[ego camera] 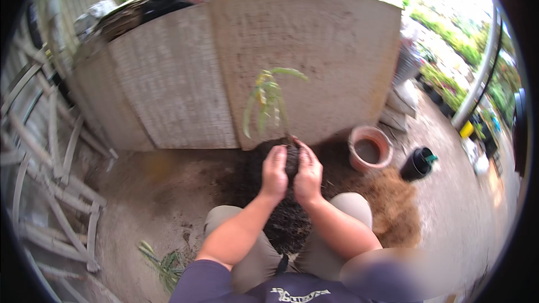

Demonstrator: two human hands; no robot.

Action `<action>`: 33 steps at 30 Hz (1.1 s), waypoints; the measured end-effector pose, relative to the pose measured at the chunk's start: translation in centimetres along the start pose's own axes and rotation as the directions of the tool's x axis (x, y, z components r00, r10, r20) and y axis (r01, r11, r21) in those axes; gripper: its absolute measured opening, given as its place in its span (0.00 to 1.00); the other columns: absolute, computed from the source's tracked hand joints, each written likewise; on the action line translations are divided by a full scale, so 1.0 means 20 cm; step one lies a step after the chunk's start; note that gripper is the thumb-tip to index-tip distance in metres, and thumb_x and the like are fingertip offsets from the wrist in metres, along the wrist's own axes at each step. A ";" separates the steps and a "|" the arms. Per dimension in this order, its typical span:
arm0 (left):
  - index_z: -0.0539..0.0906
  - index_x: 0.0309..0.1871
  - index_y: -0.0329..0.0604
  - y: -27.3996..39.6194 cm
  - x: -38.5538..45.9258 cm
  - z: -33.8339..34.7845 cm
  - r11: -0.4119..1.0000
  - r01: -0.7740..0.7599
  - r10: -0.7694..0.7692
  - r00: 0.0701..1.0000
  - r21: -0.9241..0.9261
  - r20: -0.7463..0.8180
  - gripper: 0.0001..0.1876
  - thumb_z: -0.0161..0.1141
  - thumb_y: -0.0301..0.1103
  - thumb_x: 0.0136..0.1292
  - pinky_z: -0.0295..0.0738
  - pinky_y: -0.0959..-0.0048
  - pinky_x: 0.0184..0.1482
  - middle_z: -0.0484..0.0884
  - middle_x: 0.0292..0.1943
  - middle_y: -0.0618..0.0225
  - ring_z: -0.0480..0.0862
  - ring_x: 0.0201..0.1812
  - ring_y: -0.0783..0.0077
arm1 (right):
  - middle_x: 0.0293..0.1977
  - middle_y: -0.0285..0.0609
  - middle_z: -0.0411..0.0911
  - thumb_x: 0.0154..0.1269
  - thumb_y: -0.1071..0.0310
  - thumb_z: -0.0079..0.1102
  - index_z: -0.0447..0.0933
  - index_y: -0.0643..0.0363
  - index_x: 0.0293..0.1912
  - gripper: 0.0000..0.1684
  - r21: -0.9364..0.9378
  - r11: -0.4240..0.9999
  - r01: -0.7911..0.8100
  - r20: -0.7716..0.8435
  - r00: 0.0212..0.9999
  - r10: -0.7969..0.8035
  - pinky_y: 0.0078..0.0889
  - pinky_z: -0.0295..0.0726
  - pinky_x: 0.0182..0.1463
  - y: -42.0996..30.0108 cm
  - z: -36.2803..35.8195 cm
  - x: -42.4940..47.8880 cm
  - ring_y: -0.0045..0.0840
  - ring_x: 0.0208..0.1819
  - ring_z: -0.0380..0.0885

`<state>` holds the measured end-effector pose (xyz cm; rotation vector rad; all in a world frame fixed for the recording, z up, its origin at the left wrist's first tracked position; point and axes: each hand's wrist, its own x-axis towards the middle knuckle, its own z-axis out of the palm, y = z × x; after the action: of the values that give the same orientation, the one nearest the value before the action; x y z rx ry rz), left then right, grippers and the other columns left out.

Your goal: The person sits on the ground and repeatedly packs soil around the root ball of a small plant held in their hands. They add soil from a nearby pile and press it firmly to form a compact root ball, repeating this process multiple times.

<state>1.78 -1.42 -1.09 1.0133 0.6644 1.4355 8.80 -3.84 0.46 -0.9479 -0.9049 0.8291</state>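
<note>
Between my left hand [275, 173] and my right hand [307, 172] is the dark root ball [292, 160] of a plant, cupped from both sides. The plant's thin stem rises from it, and long, drooping green leaves [269, 92], some yellowish, hang from its top. Beneath and around my hands lies a heap of dark soil [286, 227] on the ground, reaching back between my knees. A terracotta pot [370, 149] stands to the right of my hands, with something dark inside that I cannot make out.
Brown fibrous material [391, 206] is piled at the right, near a black plastic pot [417, 164] with a green item at its rim. Cut leaves [168, 265] lie at lower left. Boards [303, 59] stand in front, a wooden frame [54, 168] at left, sacks [400, 105] behind the terracotta pot.
</note>
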 end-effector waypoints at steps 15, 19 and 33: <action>0.75 0.41 0.37 -0.22 0.04 0.02 0.994 0.055 -0.060 0.997 -0.097 -0.054 0.13 0.45 0.38 0.71 0.67 0.81 0.44 0.74 0.34 0.75 0.71 0.39 0.84 | 0.47 0.48 0.74 0.71 0.69 0.34 0.68 0.69 0.54 0.20 0.046 0.997 -0.065 0.039 0.997 0.063 0.29 0.74 0.52 0.10 -0.06 0.05 0.28 0.46 0.75; 0.76 0.39 0.37 -0.19 0.02 0.04 0.994 0.039 -0.049 0.995 -0.104 -0.090 0.12 0.46 0.37 0.70 0.69 0.80 0.42 0.76 0.34 0.72 0.72 0.38 0.83 | 0.47 0.47 0.73 0.71 0.68 0.33 0.68 0.68 0.54 0.20 -0.003 0.998 -0.068 0.002 0.998 0.068 0.28 0.73 0.52 0.12 -0.09 0.06 0.28 0.46 0.75; 0.76 0.37 0.36 -0.04 -0.01 0.05 0.992 0.095 -0.107 0.979 -0.079 -0.171 0.12 0.48 0.36 0.69 0.69 0.78 0.36 0.77 0.28 0.69 0.72 0.32 0.83 | 0.48 0.52 0.74 0.72 0.66 0.34 0.67 0.71 0.54 0.21 0.038 0.994 -0.103 -0.005 0.995 0.103 0.31 0.72 0.56 0.06 -0.02 0.03 0.31 0.49 0.74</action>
<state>2.99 -1.70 -1.30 0.7929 0.7761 1.4593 9.12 -3.08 -0.55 -0.9699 -0.8370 0.9273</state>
